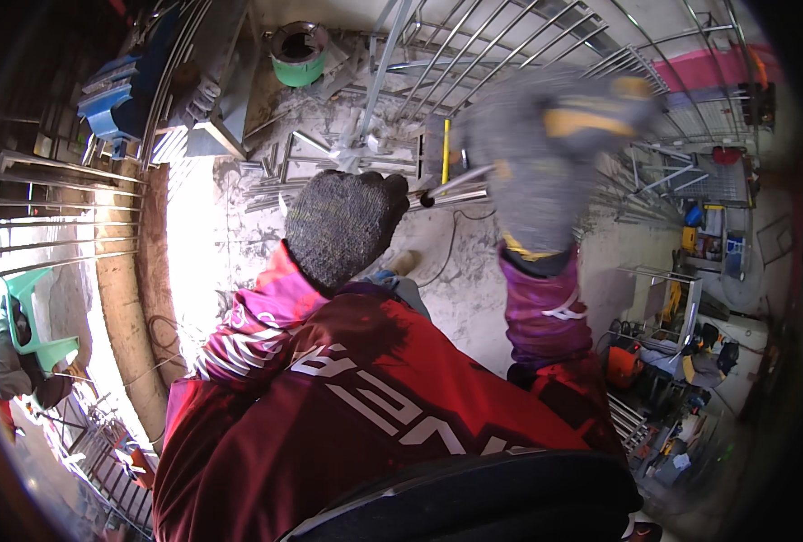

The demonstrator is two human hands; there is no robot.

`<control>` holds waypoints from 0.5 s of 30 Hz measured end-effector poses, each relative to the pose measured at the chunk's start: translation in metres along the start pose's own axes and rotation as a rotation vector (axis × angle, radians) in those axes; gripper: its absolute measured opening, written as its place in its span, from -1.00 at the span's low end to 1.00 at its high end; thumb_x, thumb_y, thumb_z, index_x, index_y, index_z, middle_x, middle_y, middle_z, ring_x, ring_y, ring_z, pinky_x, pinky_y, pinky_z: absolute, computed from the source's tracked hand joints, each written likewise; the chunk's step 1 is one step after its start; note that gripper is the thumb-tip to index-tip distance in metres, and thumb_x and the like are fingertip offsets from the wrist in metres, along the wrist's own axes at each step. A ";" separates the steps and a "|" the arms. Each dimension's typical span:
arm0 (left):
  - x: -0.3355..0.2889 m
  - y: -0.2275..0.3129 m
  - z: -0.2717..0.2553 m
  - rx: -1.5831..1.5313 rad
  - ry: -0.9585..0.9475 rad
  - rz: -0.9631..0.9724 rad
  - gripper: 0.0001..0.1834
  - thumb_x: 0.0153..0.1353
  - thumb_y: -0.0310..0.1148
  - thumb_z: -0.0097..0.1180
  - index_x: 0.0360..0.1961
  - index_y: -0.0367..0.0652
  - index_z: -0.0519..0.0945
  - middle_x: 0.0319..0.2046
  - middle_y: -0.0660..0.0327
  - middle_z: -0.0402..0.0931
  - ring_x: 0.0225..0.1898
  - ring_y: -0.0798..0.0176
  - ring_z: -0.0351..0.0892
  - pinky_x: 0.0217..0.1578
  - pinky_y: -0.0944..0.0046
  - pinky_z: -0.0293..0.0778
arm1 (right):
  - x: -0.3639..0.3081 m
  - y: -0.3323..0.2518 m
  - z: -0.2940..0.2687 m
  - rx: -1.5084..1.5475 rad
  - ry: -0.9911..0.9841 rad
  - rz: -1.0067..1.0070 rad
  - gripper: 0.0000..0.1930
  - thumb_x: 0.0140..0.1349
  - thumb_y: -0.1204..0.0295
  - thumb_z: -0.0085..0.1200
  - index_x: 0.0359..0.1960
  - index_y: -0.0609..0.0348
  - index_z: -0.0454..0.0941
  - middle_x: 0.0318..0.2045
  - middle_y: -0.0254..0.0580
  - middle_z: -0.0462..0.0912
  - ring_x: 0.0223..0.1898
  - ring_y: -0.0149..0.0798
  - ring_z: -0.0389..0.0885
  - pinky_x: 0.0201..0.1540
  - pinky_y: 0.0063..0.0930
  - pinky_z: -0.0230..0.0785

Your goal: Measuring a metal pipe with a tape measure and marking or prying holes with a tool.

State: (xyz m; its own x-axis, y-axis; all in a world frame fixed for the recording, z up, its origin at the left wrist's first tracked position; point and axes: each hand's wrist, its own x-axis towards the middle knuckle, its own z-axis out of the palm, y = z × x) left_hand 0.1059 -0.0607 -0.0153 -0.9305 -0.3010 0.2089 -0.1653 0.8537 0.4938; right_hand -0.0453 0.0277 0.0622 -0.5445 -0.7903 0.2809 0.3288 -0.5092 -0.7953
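My left hand [342, 221], in a grey knit glove, is closed with its knuckles up. What its fingers hold, if anything, is hidden beneath them. Just right of its fingertips is the dark open end of a shiny metal tube [455, 198]. A thin pale metal rod [463, 182] slants from near that end up to my right hand [546, 144]. That hand wears a grey glove with yellow-orange patches and is raised to the right, smeared by motion. Its fingers cannot be made out, nor whether it grips the rod. A yellow bar [446, 152] stands between the hands, farther off.
Cut metal tubes [284, 158] lie on the stained floor ahead. Welded bar frames [510, 45] lean at the far side; another grille [62, 217] stands left. A green-and-white round container [296, 68] is at the back. Tools crowd the right, near an orange-red case [623, 367]. A green plastic chair [35, 316] is far left.
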 end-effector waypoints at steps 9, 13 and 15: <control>-0.004 0.001 0.008 0.070 -0.032 0.019 -0.85 0.17 -0.29 0.07 -0.33 -0.12 0.53 -0.50 0.08 0.53 -0.47 -0.07 0.56 -0.44 0.00 0.45 | -0.020 -0.001 0.013 0.532 0.085 0.173 -0.51 -0.12 0.31 0.46 -0.19 0.16 0.47 -0.33 -0.30 0.62 -0.24 -0.18 0.63 -0.11 -0.22 0.53; 0.004 -0.002 0.007 0.122 -0.057 -0.020 -0.81 0.15 -0.27 0.07 -0.28 -0.13 0.56 -0.48 0.07 0.54 -0.47 -0.09 0.56 -0.42 -0.03 0.46 | -0.030 0.017 0.008 -0.584 0.085 -0.063 -0.59 0.07 0.42 0.26 -0.06 0.18 0.40 -0.16 -0.16 0.58 -0.12 -0.18 0.56 0.01 -0.21 0.44; -0.003 0.004 0.005 0.124 -0.117 -0.058 -0.78 0.14 -0.25 0.09 -0.27 -0.14 0.58 -0.45 0.06 0.56 -0.47 -0.10 0.56 -0.41 -0.04 0.47 | -0.047 0.003 0.009 0.519 -0.285 0.124 -0.60 0.40 0.32 -0.09 0.21 0.20 0.31 0.12 0.01 0.46 0.20 -0.13 0.40 0.32 -0.22 0.20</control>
State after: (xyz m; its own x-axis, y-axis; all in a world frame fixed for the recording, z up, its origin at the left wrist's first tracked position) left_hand 0.1064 -0.0545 -0.0185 -0.9487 -0.3058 0.0800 -0.2520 0.8845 0.3927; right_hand -0.0114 0.0605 0.0515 -0.2732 -0.8781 0.3928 0.7490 -0.4504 -0.4859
